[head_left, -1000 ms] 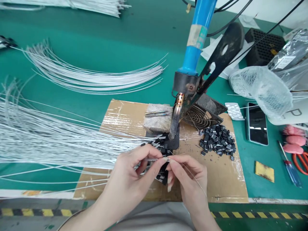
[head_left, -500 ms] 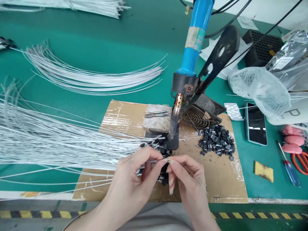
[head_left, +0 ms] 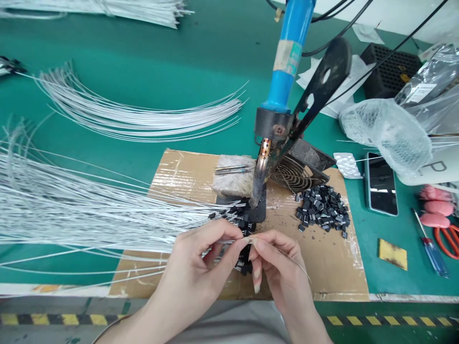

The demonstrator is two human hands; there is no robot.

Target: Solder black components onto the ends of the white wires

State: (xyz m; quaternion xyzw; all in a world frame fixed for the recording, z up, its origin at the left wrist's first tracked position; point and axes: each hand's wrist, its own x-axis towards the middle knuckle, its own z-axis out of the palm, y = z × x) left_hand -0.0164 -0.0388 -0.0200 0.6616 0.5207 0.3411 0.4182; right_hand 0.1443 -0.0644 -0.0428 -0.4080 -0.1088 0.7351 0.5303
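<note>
Left hand: thumb and index finger closed in a pinch, other fingers curled. Right hand: same kind of pinch, fingertips meeting the left's, lower fingers loose. Thin wire sits in the left pinch; thin strand trails from the right one, down past that hand's outer side. Whatever is between the tips is too small and covered to make out; can't tell if the two are joined.

Progress, judging from layout: partway. Just beyond and under the hands, black pieces cluster at the ends of the big white wire bundle, which runs off left of the left hand. Those look done, but can't check each, hands cover part. Left over: pile of loose black pieces, beyond and right of the right hand, no wires seen on them. Second wire bundle, farther out past the left hand on the bench, shows bare ends, so apparently untouched. Soldering iron stands ahead of the hands, tip apart from both.
</note>
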